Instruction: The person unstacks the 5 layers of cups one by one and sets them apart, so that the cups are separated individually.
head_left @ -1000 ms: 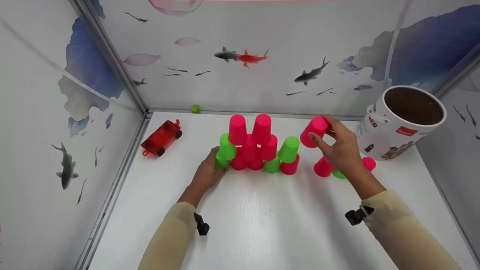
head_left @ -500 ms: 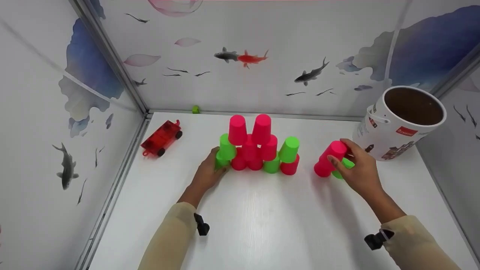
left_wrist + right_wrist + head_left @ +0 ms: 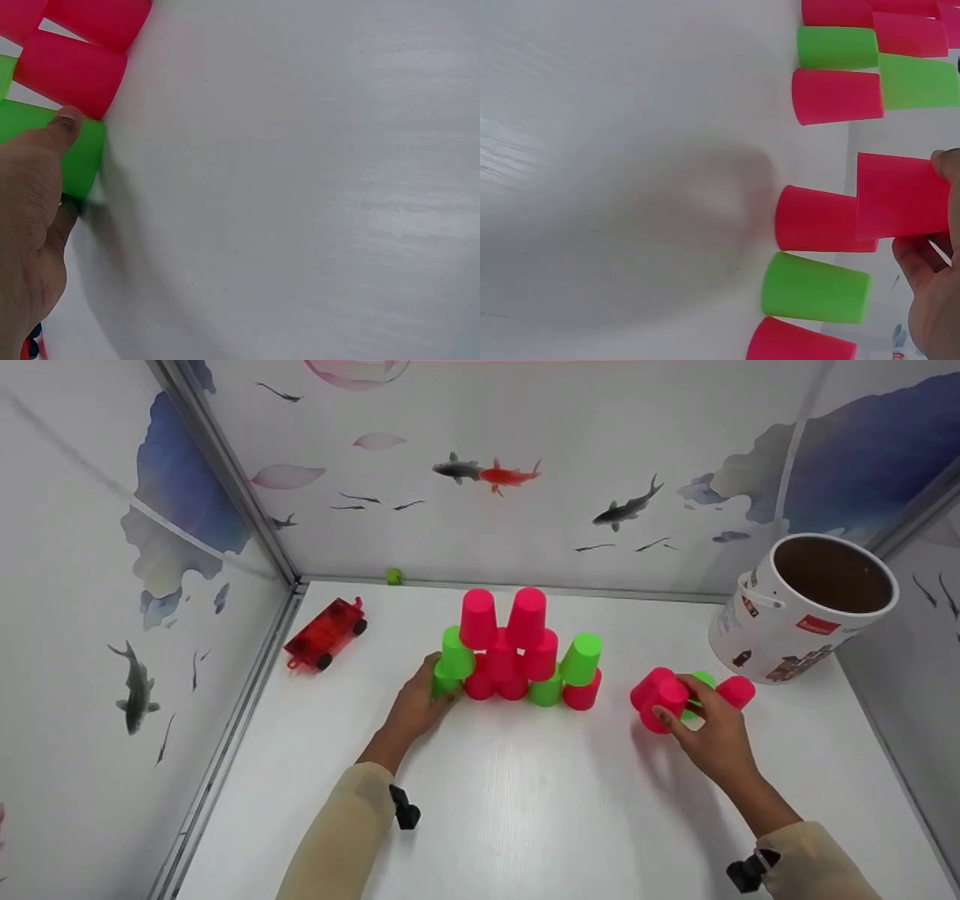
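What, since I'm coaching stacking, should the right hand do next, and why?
The right hand should probably lift its pink cup left, beside the two top pink cups: the green cup at the second tier's right end bears nothing, leaving room there. The left hand holds the bottom-left green cup.

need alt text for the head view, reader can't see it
A person's right hand holds a pink cup near three other cups on a white table, while the left hand grips a green cup at the base of a pink-and-green stack. A red toy cart sits at left, a white bucket at right.
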`<state>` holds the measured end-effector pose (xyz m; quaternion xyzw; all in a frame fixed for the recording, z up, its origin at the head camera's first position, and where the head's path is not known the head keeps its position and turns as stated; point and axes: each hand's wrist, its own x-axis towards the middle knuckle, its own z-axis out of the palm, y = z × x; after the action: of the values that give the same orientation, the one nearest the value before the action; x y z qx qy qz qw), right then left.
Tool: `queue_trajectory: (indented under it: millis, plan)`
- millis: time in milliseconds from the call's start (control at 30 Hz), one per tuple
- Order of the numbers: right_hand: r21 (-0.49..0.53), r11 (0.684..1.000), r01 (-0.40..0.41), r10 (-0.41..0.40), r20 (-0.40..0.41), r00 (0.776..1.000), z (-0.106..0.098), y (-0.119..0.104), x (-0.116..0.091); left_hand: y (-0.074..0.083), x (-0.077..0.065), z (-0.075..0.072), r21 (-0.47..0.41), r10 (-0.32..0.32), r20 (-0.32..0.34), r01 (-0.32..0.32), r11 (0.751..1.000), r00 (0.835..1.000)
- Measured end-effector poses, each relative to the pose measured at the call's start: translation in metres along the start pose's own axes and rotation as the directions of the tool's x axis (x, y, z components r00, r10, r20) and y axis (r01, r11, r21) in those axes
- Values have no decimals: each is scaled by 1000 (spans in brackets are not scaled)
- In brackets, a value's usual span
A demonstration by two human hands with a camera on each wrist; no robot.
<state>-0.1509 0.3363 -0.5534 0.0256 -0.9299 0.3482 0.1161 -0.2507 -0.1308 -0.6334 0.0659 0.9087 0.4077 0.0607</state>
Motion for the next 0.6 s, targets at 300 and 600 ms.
queue_trajectory:
  millis: [300, 600]
  plan:
    - [17, 999, -51, 50, 88, 995, 23, 29, -20, 0, 2, 1, 26, -6, -7, 6, 1000, 1000]
    - [13, 995, -100, 98, 140, 985, 25, 35, -19, -2, 2, 2, 12, -14, -11, 14, 1000, 1000]
